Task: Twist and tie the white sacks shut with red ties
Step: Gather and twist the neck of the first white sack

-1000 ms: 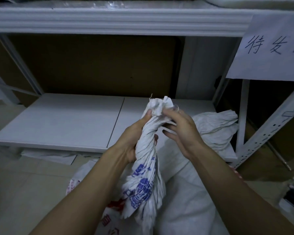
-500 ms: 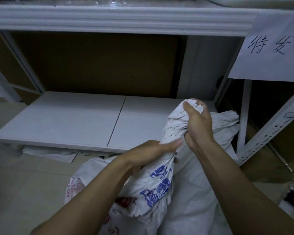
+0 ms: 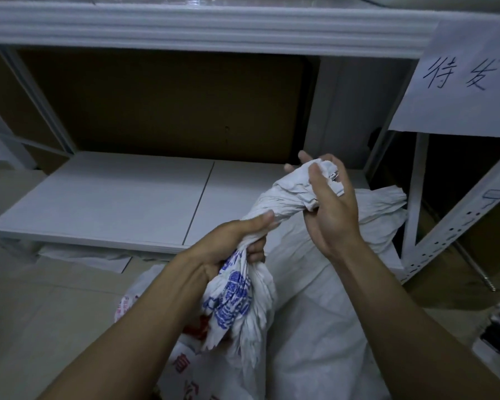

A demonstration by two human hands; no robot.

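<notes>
A white woven sack (image 3: 237, 301) with blue and red print stands on the floor in front of me. Its mouth is gathered into a twisted neck (image 3: 274, 202) that leans up to the right. My left hand (image 3: 231, 241) grips the lower part of that neck. My right hand (image 3: 329, 203) holds the crumpled top end of the neck, thumb over it, fingers partly spread behind. A second plain white sack (image 3: 324, 313) lies right behind the first. No red tie shows in the view.
A low white shelf board (image 3: 113, 200) of a metal rack lies just beyond the sacks, with a brown back panel above it. A perforated white rack post (image 3: 456, 223) stands at the right. A paper sign (image 3: 468, 79) with handwriting hangs top right. Beige floor (image 3: 41, 298) spreads to the left.
The twisted neck has been turned and pulled from upright toward the right. My left hand slid lower down the neck, and my right hand regripped its top end with the palm now facing me.
</notes>
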